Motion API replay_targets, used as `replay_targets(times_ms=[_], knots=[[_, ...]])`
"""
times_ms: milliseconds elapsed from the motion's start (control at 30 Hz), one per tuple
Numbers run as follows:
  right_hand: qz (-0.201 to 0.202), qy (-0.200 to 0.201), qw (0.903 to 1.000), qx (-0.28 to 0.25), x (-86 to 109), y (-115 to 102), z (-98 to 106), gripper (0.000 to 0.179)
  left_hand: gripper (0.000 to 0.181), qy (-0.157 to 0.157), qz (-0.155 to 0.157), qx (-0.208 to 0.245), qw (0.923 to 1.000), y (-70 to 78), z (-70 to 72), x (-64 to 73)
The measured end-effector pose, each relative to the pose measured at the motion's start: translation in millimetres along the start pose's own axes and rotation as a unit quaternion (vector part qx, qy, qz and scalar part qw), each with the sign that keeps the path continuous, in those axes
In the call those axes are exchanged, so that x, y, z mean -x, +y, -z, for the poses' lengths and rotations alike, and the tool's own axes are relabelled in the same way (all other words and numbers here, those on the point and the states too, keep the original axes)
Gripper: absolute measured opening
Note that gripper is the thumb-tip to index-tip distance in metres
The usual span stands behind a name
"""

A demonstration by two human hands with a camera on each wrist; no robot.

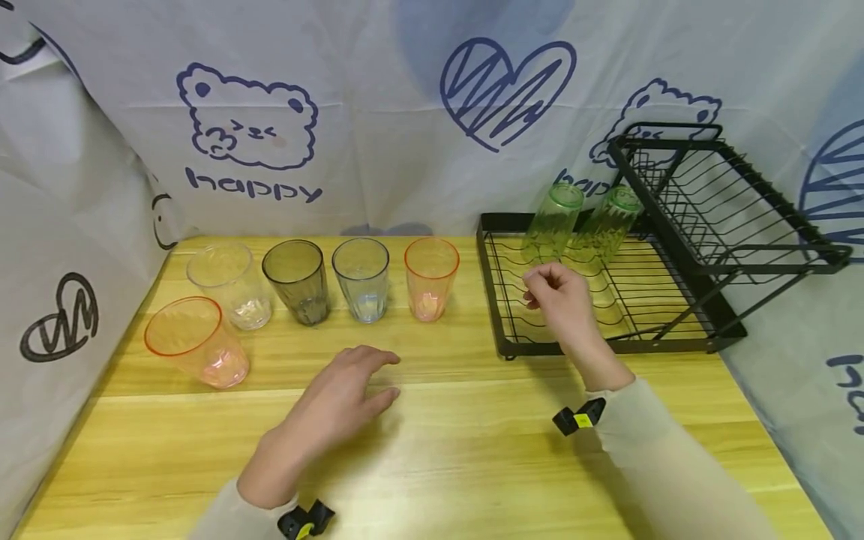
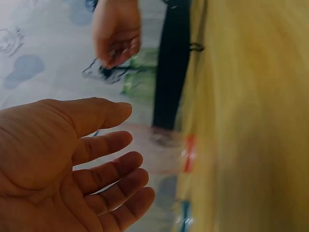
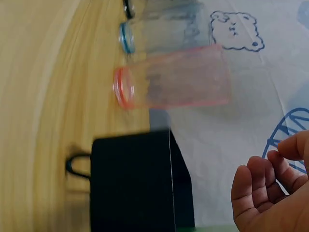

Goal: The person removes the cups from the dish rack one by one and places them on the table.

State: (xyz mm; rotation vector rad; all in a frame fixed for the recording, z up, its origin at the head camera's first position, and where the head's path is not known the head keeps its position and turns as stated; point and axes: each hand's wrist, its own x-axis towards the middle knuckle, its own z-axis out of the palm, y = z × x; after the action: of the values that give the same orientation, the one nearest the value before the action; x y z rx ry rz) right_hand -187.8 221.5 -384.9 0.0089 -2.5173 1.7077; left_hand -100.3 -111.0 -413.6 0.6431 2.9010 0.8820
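Over the wooden table my left hand (image 1: 337,394) hovers with fingers spread and thumb apart, holding nothing. Nearest to it stand a clear bluish glass (image 1: 361,281) and a pink glass with an orange-red rim (image 1: 432,281), both upright. My right hand (image 1: 560,300) hangs above the front left of a black dish rack (image 1: 489,300), its fingers loosely curled around nothing. Just behind it, two green glasses, one on the left (image 1: 553,221) and one on the right (image 1: 610,225), stand upside down in the rack. In the left wrist view, the bare palm of my left hand (image 2: 58,159) shows.
Further left stand a dark grey glass (image 1: 297,285), a clear glass (image 1: 232,289) and another orange-rimmed pink glass (image 1: 202,345). The rack's upper tier (image 1: 742,202) rises on the right. A printed cloth (image 1: 378,112) hangs behind the table (image 1: 459,465).
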Motion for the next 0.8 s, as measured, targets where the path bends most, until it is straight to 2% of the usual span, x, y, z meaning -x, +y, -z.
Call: replay_targets(times_ms=[133, 267, 400, 667, 800], knots=[[0.017, 0.007, 0.9955, 0.093, -12.6, 1.8, 6.6, 0.036, 0.047, -0.033, -0.023, -0.002, 0.9992, 5.7, -17.8, -8.6], [0.028, 0.013, 0.9876, 0.154, -26.1, 2.5, 11.1, 0.037, 0.058, -0.071, -0.052, 0.0, 0.9961, 10.3, -32.0, -14.4], [0.04, 0.024, 0.9801, 0.193, -38.8, 2.0, 15.9, 0.036, 0.064, -0.096, -0.07, 0.004, 0.993, 15.5, -43.0, -20.2], [0.051, 0.028, 0.9686, 0.242, -63.7, 1.4, 24.1, 0.034, 0.062, -0.104, -0.105, -0.013, 0.989, 18.7, -54.4, -20.6], [0.061, 0.037, 0.9588, 0.275, -73.5, 3.6, 31.0, 0.036, 0.065, -0.12, -0.124, -0.019, 0.9848, 20.5, -59.2, -20.1]])
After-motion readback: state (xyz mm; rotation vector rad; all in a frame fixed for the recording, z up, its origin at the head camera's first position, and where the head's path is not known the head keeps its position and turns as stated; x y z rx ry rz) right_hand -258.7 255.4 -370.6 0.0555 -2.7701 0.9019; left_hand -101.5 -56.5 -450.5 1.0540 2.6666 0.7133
